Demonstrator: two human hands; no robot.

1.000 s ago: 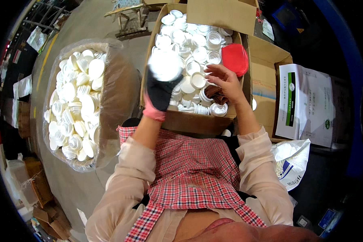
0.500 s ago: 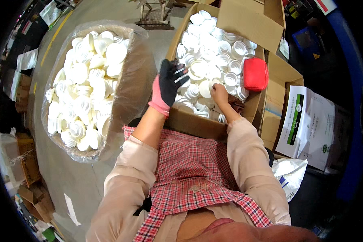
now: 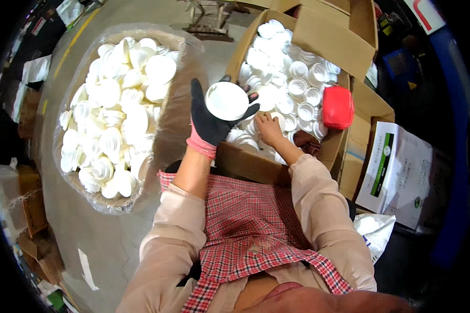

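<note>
My left hand [image 3: 216, 116], in a black glove with a pink cuff, holds a round white plastic lid [image 3: 227, 101], its flat disc facing up. Just right of it, my bare right hand [image 3: 269, 130] is over the near part of an open cardboard box [image 3: 256, 163]. Its fingers are curled at a white plastic lid [image 3: 280, 121], partly hidden behind them. Many similar white lids [image 3: 299, 87], with stepped rings, fill the box.
A plastic-lined container [image 3: 164, 120] heaped with white lids stands on the floor to the left. A red pouch [image 3: 338, 107] and a brown cloth [image 3: 306, 142] lie at the box's right side. Farther right is a white printed carton [image 3: 402, 175]. A wooden stand [image 3: 209, 21] is behind.
A white lid now rests in my left hand, whose fingers have spread around it. My right hand has shifted slightly left and nearer. The view has moved a little.
</note>
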